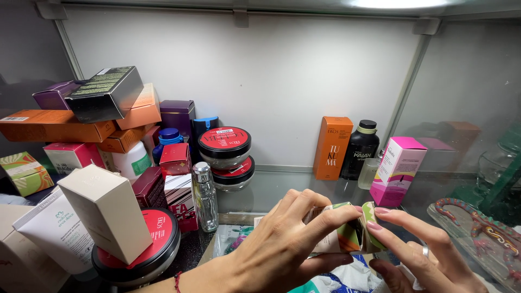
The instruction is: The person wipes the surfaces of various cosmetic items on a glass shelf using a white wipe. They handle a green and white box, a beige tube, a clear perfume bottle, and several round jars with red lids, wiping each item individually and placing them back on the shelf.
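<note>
Head view over a glass shelf [282, 187]. The left hand [282, 244] and right hand [423, 252] together hold a small green-and-orange carton [347, 236] low at centre; the left grip pinches its body, while the right fingertips [380, 211] pinch its open end flap. Behind stand an orange box [332, 147], a black bottle [359, 149] and a pink box [397, 169]. At left, stacked boxes [103, 108] and red-lidded jars [224, 146] crowd together.

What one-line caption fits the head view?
Left hand and right hand opening a small multicoloured carton on a glass shelf crowded with cosmetics.
</note>
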